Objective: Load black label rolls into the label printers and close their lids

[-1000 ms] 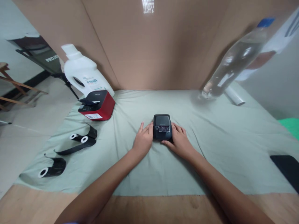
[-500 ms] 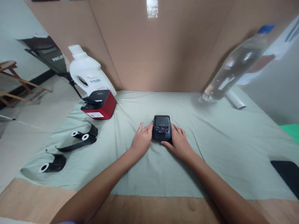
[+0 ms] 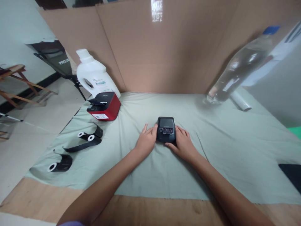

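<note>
A small black device (image 3: 166, 135) sits on the cloth (image 3: 141, 175) that covers most of the bench (image 3: 152, 207), around the middle, well apart from the left and right edges. Both hands hold it between them, each partly open and curved to its shape. The left hand (image 3: 146, 140) has its fingers against the device's left side, with one finger sticking up clear of it. The right hand (image 3: 184, 143) lies along the right side, its thumb at the corner nearest the person. A strip of shiny dark material shows on the device's top.

Toward the near left corner of the bench lie three black rolls (image 3: 65, 162) with white cores, their loose ends curling. A red and black box (image 3: 115, 108) stands near the far left corner, a white jug (image 3: 92, 73) just behind it. At the far edge, toward the right corner, a clear bottle (image 3: 242, 64) with a blue cap stands beside a white tube (image 3: 241, 101). Cardboard (image 3: 169, 50) rises along the far edge. A flat black thing (image 3: 291, 175) lies at the right edge, partly out of view.
</note>
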`<state>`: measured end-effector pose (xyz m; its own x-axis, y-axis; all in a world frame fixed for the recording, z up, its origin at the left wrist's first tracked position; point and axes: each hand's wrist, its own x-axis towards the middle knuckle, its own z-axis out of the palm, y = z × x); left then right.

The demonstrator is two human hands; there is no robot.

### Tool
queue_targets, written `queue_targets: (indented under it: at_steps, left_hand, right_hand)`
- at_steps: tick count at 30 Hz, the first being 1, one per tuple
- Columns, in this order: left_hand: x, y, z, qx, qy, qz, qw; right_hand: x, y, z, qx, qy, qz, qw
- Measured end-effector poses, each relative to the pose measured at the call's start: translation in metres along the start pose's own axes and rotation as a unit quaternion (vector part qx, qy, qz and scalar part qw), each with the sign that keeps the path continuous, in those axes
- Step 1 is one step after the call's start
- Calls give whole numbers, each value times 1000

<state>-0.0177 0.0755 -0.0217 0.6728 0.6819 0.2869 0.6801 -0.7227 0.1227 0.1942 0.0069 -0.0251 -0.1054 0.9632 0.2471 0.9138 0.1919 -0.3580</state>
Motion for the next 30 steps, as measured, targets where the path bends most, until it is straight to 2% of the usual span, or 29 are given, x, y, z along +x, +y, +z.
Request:
queue_targets:
  at_steps: [4,11,17,23,30]
  left_hand:
    - [1,-7,-2,-36,-9,-8,999]
    - [1,-34,-4,-197,-1,-30,980]
    - [-3,-31,-6,-251,10,-39,967]
    - [-4,-26,-11,-219,-30,-12,975]
    - [-4,-21,-4,-80,-57,29,995]
  right_hand:
    - [0,-2,-1,-6,-2,-3,1000]
    - [-2,0,1,9,18,-9,1000]
    - [-3,3,1,10,12,-11,1000]
    - [-3,3,1,15,15,-4,1000]
    - [-2,4,0,9,6,-5,1000]
